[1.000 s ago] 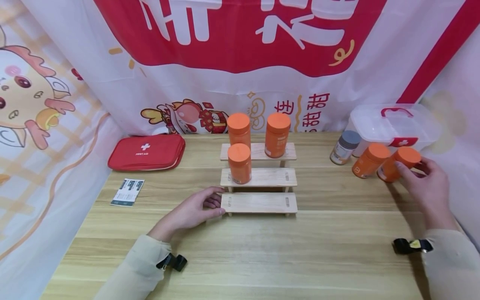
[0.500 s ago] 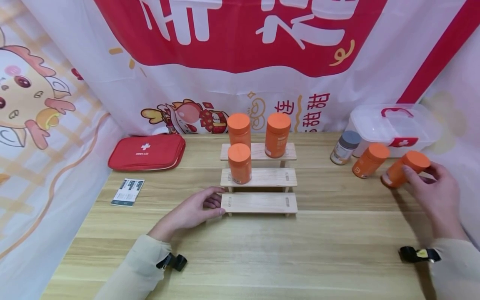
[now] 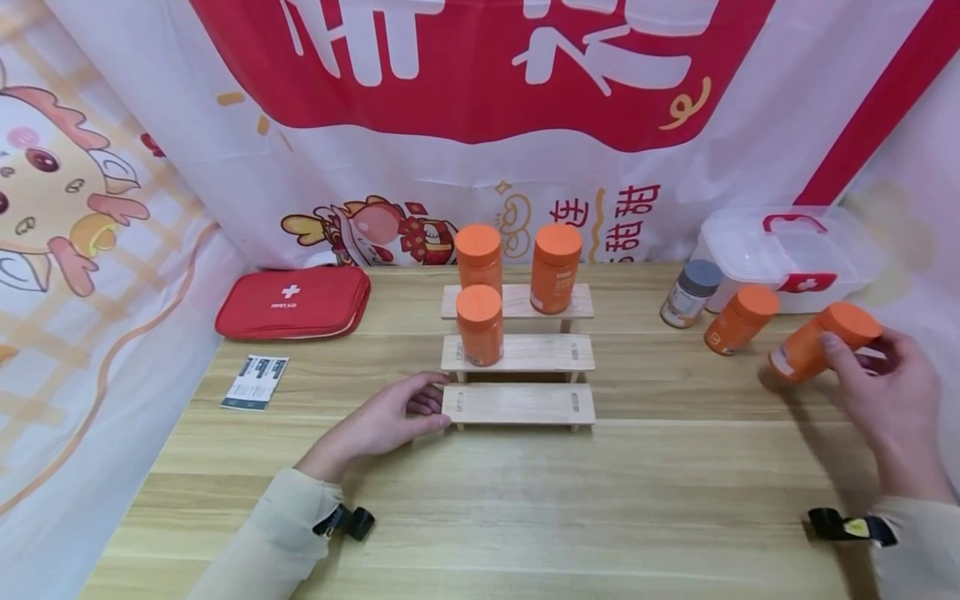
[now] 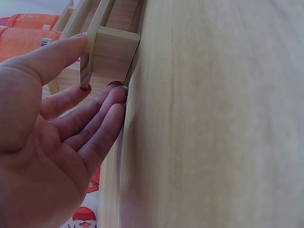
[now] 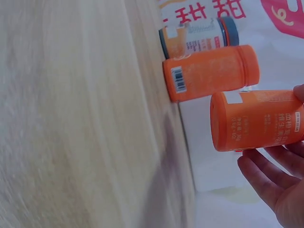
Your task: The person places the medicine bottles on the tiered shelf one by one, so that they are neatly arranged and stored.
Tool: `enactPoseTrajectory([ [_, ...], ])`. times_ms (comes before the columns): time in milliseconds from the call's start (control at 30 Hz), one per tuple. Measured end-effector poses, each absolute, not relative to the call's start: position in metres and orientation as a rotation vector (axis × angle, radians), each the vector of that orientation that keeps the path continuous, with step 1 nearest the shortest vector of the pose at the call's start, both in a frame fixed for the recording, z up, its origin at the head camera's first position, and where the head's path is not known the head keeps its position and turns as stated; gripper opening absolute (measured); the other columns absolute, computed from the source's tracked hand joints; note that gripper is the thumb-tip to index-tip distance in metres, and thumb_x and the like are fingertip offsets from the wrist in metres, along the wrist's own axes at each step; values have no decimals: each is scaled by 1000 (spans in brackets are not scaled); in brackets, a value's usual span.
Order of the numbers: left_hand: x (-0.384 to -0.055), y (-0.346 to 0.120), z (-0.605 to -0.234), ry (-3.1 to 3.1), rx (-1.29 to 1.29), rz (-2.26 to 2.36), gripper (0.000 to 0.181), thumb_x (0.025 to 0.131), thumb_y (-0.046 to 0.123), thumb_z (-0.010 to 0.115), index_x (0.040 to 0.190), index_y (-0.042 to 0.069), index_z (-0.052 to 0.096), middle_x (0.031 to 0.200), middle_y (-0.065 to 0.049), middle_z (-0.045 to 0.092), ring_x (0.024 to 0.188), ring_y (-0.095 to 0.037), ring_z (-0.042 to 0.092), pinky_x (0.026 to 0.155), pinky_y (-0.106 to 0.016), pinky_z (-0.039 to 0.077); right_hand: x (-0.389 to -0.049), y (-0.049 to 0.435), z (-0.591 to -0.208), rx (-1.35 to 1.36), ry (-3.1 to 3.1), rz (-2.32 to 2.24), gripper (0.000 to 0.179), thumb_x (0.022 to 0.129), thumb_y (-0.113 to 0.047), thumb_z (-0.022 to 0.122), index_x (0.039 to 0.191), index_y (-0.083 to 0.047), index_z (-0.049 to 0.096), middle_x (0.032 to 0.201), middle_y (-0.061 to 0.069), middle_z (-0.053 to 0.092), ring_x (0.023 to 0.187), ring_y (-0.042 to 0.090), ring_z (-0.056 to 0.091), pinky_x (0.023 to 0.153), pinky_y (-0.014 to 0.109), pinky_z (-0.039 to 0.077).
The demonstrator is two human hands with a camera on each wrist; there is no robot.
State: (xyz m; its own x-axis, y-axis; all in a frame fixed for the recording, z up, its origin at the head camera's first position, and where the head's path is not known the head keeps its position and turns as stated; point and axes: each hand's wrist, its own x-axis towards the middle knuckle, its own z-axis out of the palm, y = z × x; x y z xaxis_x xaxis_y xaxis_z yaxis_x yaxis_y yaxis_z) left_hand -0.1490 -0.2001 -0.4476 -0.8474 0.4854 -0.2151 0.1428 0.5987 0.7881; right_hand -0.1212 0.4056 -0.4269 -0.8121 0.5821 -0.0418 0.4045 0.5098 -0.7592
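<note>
My right hand (image 3: 896, 396) grips an orange pill bottle (image 3: 821, 342) around its upper part. The bottle is tilted and raised off the table, its printed label showing in the right wrist view. Beside it stand another orange bottle (image 3: 741, 320) and a grey-capped bottle (image 3: 690, 296). My left hand (image 3: 390, 417) holds the left end of the lowest step of a three-step wooden stand (image 3: 517, 404), thumb (image 4: 71, 50) and index finger on its two corners. Two orange bottles, one (image 3: 555, 271) at right, stand on the top step; another (image 3: 480, 327) is on the left of the middle step.
A clear plastic box (image 3: 787, 250) with a red handle stands at the back right, behind the loose bottles. At the back left lies a red first aid pouch (image 3: 292, 304), with a small printed card (image 3: 255, 383) in front of it. Printed cloth hangs around the table.
My right hand has lifted the orange bottle and drawn it right and toward me, tilting it more, away from the other bottles. The left hand has stayed at the stand.
</note>
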Motion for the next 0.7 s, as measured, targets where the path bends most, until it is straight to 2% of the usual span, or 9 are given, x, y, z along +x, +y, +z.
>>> enactPoseTrajectory([
  [200,-149,-200,-447,2417,495,1133,60,101,30,78,151,7,55,129,-8,71,118,-22,68,107,-47,57,-115,394,-416,-878,-2501,1133,74,105,-59,60,168,-28,35,166,6,44,121,7,43,85,6,38],
  [300,-149,-200,-447,2416,498,1132,60,101,30,78,151,7,55,129,-9,71,118,-22,68,108,-47,57,-113,386,-410,-872,-2470,1116,70,106,-53,60,167,-29,37,168,6,45,123,4,43,100,9,44],
  [400,-149,-200,-447,2418,501,1131,60,101,30,78,151,7,54,129,-9,71,119,-22,68,108,-48,57,-111,378,-404,-852,-2447,1110,66,108,-49,61,167,-30,38,170,5,44,123,-1,41,117,14,41],
  [700,-149,-200,-447,2423,512,1128,60,101,30,78,151,7,54,128,-8,71,118,-22,68,107,-47,57,-109,353,-387,-757,-2424,1121,62,109,-43,61,166,-31,40,170,5,45,126,0,44,126,23,38],
])
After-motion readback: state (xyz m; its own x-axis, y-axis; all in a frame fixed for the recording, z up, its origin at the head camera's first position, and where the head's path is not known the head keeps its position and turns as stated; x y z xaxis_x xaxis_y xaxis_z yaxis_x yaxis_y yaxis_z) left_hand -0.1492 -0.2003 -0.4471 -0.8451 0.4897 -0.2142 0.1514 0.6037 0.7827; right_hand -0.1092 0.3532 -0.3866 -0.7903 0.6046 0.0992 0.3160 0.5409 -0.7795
